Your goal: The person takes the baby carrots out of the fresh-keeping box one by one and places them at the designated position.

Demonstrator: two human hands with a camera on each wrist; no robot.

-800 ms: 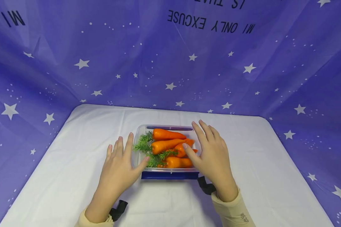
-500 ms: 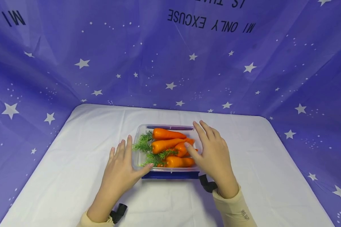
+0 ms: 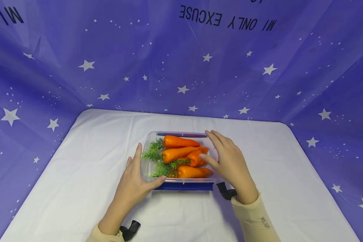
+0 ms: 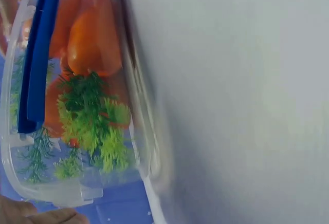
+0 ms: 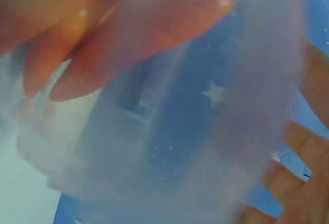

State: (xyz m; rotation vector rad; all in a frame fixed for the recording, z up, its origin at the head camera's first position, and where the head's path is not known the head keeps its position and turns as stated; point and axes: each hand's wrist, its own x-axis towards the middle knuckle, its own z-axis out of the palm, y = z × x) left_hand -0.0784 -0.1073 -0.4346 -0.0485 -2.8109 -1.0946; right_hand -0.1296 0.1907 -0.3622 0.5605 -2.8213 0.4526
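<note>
A clear plastic food container [image 3: 148, 169] with blue latches stands on the white table, and no lid covers it. Several orange carrots [image 3: 181, 141] with feathery green tops [image 3: 152, 155] lie inside, tops to the left. My left hand [image 3: 133, 186] is at the container's left end, its fingers fairly straight and its thumb over the near left corner. Around the right end is my right hand [image 3: 232, 161], thumb over the rim and fingers extended. In the right wrist view, fingers [image 5: 303, 183] show beside the blurred clear wall; whether either hand touches the container is hard to tell.
The white-covered table [image 3: 78, 174] surrounds the container. Behind it and at both sides hangs a purple cloth [image 3: 157, 101] with white stars. A small black mount [image 3: 130, 230] sits at my left wrist, another [image 3: 226, 191] at my right.
My left hand has shifted right, closer to the container, with its thumb now farther along the near edge. My right hand has moved slightly right. The container looks nearly unmoved.
</note>
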